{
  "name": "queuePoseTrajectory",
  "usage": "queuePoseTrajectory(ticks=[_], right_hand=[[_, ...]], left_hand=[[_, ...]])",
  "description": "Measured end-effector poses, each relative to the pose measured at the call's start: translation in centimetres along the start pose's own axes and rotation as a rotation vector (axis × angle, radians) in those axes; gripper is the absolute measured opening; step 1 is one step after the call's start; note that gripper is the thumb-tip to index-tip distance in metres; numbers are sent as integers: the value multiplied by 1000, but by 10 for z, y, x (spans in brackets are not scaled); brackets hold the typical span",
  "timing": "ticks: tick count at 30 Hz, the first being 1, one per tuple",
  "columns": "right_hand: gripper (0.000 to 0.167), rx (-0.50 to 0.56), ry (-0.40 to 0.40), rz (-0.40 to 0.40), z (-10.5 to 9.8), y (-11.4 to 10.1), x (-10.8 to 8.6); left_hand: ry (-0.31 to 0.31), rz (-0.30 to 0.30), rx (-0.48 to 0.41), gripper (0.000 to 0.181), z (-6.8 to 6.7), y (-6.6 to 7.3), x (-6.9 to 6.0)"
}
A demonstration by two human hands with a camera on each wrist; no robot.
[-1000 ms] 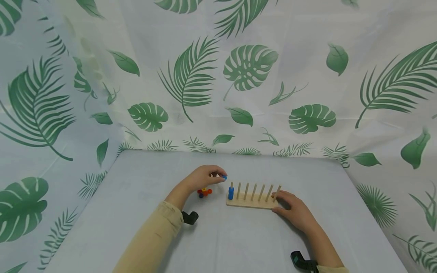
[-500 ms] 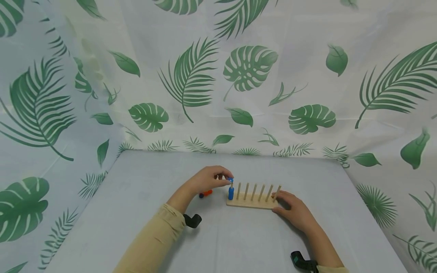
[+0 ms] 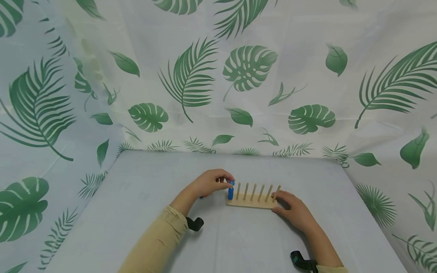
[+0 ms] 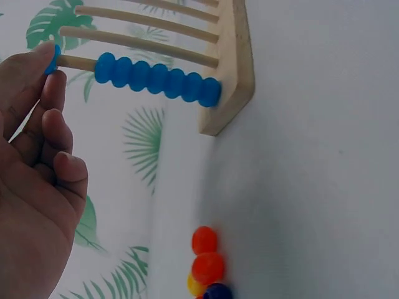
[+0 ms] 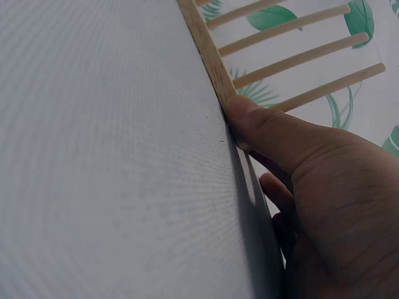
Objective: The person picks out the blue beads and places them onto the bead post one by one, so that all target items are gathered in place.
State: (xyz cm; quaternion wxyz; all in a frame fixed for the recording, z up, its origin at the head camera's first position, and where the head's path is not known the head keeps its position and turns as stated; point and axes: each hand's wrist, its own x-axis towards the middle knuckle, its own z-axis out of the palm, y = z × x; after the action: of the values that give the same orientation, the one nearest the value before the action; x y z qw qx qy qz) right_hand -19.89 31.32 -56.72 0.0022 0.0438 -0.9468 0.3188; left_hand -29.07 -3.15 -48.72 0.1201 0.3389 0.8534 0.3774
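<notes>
A wooden peg board [image 3: 252,203] with a row of upright pegs stands on the table. Its leftmost peg carries a stack of blue beads [image 4: 159,79], and the other pegs are bare. Between thumb and forefinger my left hand [image 3: 213,181] pinches one more blue bead [image 4: 53,60] at the tip of that peg, with a gap of bare wood below it. My right hand [image 3: 294,209] grips the right end of the board, thumb against the front edge; some of its fingers are hidden behind.
Several loose beads [image 4: 207,268], red-orange, yellow and dark blue, lie on the table left of the board, mostly hidden under the left hand in the head view. Behind the table hangs a leaf-patterned curtain [image 3: 205,125]. Each wrist wears a black camera [image 3: 195,224].
My left hand has moved right with the blue bead, from beside the board to the leftmost peg, then slightly down onto its tip. The right hand and the board have stayed put.
</notes>
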Motion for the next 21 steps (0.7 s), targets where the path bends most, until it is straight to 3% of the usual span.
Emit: queuePoseTrajectory(ticks=[9, 21], right_hand=[[50, -8, -2, -3, 0, 0, -1], [49, -17, 3, -12, -2, -3, -1]], left_hand=[[28, -36, -83, 21, 10, -8, -2], [6, 1, -40, 26, 17, -17, -1]])
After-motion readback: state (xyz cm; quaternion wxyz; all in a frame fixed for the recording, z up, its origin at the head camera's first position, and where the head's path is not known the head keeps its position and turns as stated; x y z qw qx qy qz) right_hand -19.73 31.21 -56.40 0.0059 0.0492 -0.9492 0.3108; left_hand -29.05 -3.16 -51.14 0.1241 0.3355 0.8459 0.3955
